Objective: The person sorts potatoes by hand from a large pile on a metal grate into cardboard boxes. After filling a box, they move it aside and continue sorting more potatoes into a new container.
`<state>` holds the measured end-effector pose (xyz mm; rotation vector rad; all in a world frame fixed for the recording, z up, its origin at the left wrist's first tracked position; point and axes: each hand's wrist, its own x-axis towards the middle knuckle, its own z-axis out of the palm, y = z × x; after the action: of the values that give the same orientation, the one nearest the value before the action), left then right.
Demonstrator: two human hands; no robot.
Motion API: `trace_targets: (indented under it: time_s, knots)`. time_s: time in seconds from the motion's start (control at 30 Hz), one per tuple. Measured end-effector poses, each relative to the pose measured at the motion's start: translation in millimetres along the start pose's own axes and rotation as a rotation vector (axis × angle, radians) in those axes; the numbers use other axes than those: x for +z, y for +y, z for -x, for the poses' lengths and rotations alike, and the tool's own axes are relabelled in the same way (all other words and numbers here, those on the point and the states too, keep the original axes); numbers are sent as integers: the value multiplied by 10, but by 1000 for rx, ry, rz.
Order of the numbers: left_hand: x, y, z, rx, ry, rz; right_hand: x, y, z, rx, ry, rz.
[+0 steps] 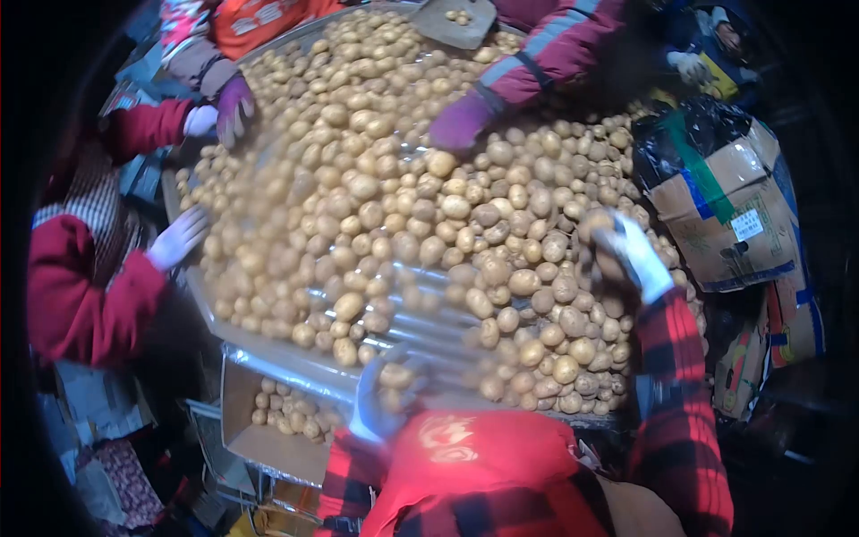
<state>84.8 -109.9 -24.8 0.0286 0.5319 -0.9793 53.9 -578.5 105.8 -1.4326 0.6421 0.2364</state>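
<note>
A wide heap of potatoes (455,207) covers a sorting table in front of me. My left hand (379,398), in a pale glove, is at the table's near edge, beside a bare patch of ribbed metal. Motion smears its fingers, and a blurred potato (395,375) shows against them. My right hand (630,255), gloved in white with a dirt-brown palm side, reaches over the right part of the heap. Its fingers curl around a potato (594,224); blur softens the grip. Both my sleeves are red and black plaid.
Below the near left edge stands a cardboard box (268,447) with potatoes inside. Co-workers' gloved hands, purple (461,122) and white (178,238), are at the far and left sides. A metal scoop (455,22) lies at the back. Taped cartons (729,210) stand right.
</note>
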Motion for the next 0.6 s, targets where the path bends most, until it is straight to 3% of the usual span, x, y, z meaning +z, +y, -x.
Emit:
trace_targets:
  time_s: [0.1, 0.13, 0.2, 0.23, 0.27, 0.3, 0.33, 0.37, 0.4, 0.43, 0.47, 0.5, 0.53, 0.57, 0.6]
  knots:
    - [-229, 16, 93, -141, -57, -105, 990, 74, 591, 129, -62, -146]
    - [-332, -96, 194, 121, 77, -678, 1228, 170, 629, 175, -125, -168]
    - [-820, -38, 207, 22, 20, -650, 1838, 170, 641, 256, -290, -200]
    - [-864, -30, 306, 38, 16, -647, 2099, 196, 568, 215, -448, -71]
    - [-897, -33, 402, -80, -45, -390, 2373, 290, 461, 173, -599, 57]
    - [-910, -55, 478, -200, -106, -131, 2739, 662, 226, -100, -748, 107]
    - [-500, -227, 655, 6, 138, -508, 3107, 400, 302, -67, -818, 360]
    - [-659, -222, 768, 176, 38, -1043, 3462, -158, 473, 184, -869, 369]
    - [-936, -231, 907, 352, -68, -1577, 3727, 192, 359, -153, -894, 394]
    - [-1403, -338, 999, 357, -65, -1574, 3951, 546, 217, -427, -921, 391]
    - [-1969, -448, 1079, 477, 134, -1241, 4078, 777, 186, -853, -732, 816]
    - [-1806, -467, 1116, 572, 313, -896, 4027, 801, 206, -987, -541, 907]
    - [-1649, -355, 1259, 348, -324, -257, 3883, 811, 230, -1112, -350, 997]
    - [-1325, -278, 1322, 202, -271, -45, 3697, 445, 178, -786, -453, 1046]
    - [-1171, -246, 1377, 57, -217, 167, 3474, 701, -96, -838, -16, 1187]
